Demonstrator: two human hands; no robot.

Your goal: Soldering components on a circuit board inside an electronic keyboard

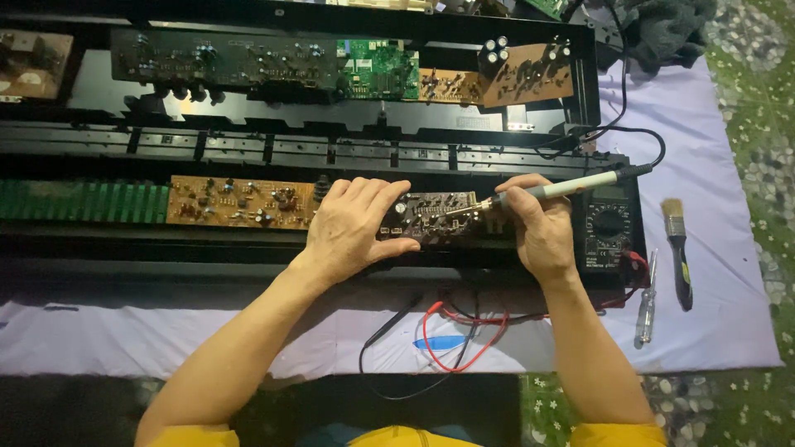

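Note:
My left hand (354,230) rests palm-down on a dark circuit board (435,217), pressing its left end, fingers spread over the edge. My right hand (542,228) grips a soldering iron (571,187) like a pen, its metal tip touching the top of that dark board near its middle. The iron's black cord runs off to the upper right. The board sits inside a long black open chassis (99,248), to the right of a brown circuit board (240,203).
A black multimeter (609,232) lies right of my right hand, its red and black leads (464,331) looped on the white cloth (712,273). A paintbrush (679,248) and a screwdriver (646,302) lie further right. More circuit boards (224,58) line the chassis's far side.

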